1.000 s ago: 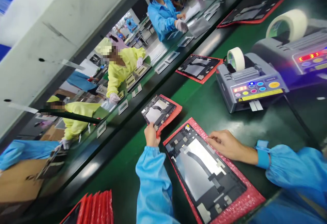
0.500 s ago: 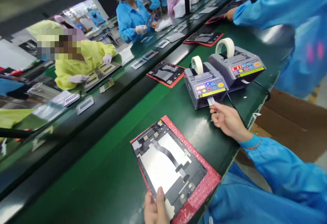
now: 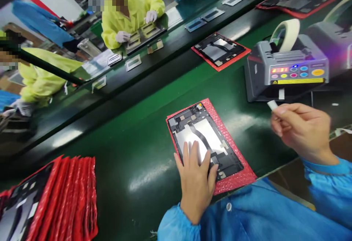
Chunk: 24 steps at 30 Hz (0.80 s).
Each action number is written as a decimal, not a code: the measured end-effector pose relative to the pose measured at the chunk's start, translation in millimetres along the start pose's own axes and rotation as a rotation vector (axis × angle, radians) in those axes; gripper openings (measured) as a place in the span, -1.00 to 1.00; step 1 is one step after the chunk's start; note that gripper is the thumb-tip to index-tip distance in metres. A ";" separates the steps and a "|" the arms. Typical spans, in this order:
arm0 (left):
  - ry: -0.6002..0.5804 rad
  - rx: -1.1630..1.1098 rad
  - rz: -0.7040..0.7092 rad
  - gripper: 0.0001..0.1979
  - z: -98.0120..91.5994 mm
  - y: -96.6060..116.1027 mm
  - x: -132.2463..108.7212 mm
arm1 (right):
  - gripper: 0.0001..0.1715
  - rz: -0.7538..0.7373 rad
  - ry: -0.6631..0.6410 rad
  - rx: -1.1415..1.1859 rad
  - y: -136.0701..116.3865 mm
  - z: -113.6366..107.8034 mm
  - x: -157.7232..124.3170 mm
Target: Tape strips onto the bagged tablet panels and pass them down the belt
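The left hand [image 3: 196, 175] lies flat, fingers open, on a thin tablet frame [image 3: 198, 133], which sits on a red bubble bag [image 3: 233, 177] on the green bench [image 3: 132, 193]. The frame seems stiff but fragile, better held by its edges. The right hand [image 3: 301, 133] pinches a small tape strip [image 3: 272, 105] near a tape machine [image 3: 286, 72].

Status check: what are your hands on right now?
Right hand pinching a tape strip, near the tape dispenser. Left hand flat on the tablet casing, which lies on a red bubble mat.
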<state>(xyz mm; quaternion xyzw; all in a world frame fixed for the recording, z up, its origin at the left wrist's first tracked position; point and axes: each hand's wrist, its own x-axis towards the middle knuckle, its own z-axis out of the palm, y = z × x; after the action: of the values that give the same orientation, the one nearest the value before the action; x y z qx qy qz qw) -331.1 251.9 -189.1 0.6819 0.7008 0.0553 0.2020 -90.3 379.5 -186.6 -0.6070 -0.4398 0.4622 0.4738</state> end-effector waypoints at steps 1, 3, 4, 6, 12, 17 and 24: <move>-0.010 0.032 -0.010 -0.64 2.9 3.9 9.5 | -0.93 0.022 -0.130 -0.038 -3.2 8.1 -1.9; 0.006 0.079 -0.051 -0.62 7.4 4.4 26.9 | -0.84 0.066 -0.416 -0.145 -6.8 30.6 1.0; 0.020 0.097 -0.068 -0.62 8.8 1.9 34.0 | -0.79 0.085 -0.562 -0.206 -6.9 44.7 5.7; 0.044 0.121 -0.081 -0.62 10.0 -5.3 43.9 | -0.74 0.121 -0.840 -0.306 -3.4 76.4 18.9; 0.070 0.146 -0.066 -0.62 11.5 -13.1 47.4 | -0.78 0.259 -1.297 -0.514 18.7 150.6 49.8; 0.086 0.135 -0.052 -0.63 13.3 -11.8 46.6 | -0.80 0.266 -1.335 -0.588 23.0 162.1 50.0; 0.081 0.140 -0.031 -0.63 14.2 -12.6 48.3 | -0.75 0.136 -1.354 -0.641 32.7 164.3 51.8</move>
<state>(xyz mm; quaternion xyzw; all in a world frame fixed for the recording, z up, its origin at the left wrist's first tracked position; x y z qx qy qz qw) -337.2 295.5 -216.6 0.6804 0.7212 0.0308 0.1263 -238.2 452.2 -246.5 -0.3240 -0.7095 0.6123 -0.1298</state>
